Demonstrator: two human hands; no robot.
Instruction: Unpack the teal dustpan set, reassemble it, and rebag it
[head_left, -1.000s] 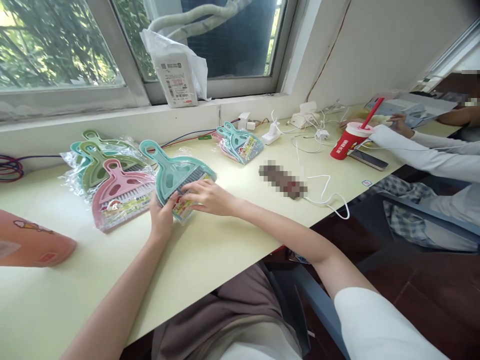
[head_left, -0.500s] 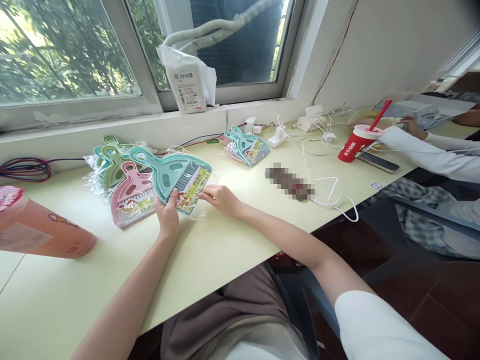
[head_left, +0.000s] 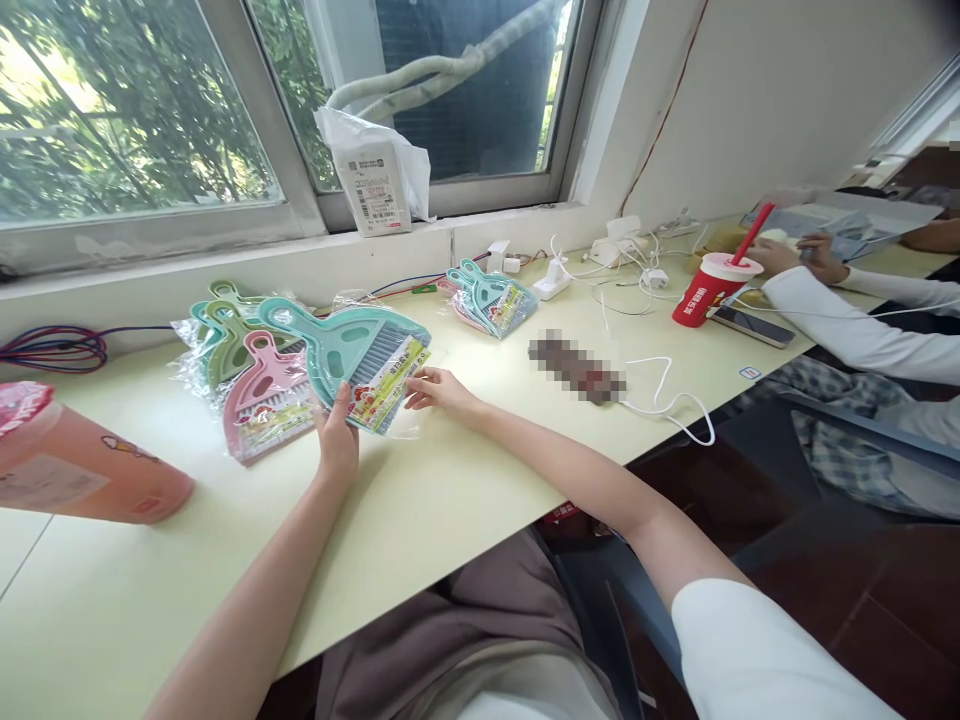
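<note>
My left hand (head_left: 339,440) is closed on the lower edge of a teal dustpan and brush set (head_left: 334,345) in clear plastic wrap, its thumb lying on the front. A yellow-green printed label crosses the grey bristles. Beside the set's right edge is my right hand (head_left: 442,392), fingers bent and a little apart; whether a fingertip touches the wrap I cannot tell. Just left of the held set, partly behind it, lies a wrapped pink dustpan set (head_left: 274,385). Behind that are green dustpan sets (head_left: 229,330) in a pile.
Farther right lies another small pile of teal dustpan sets (head_left: 487,295). A large pink drink cup (head_left: 97,460) stands at left. To the right are a blurred-out object (head_left: 577,368), white cables, a power strip (head_left: 553,278), a red cup (head_left: 705,290), a phone (head_left: 752,326) and a co-worker's arms (head_left: 817,310).
The fingers of my right hand have loosened at the set's right edge and spread slightly. The teal set has turned a little, its label facing me more. My left hand keeps its hold.
</note>
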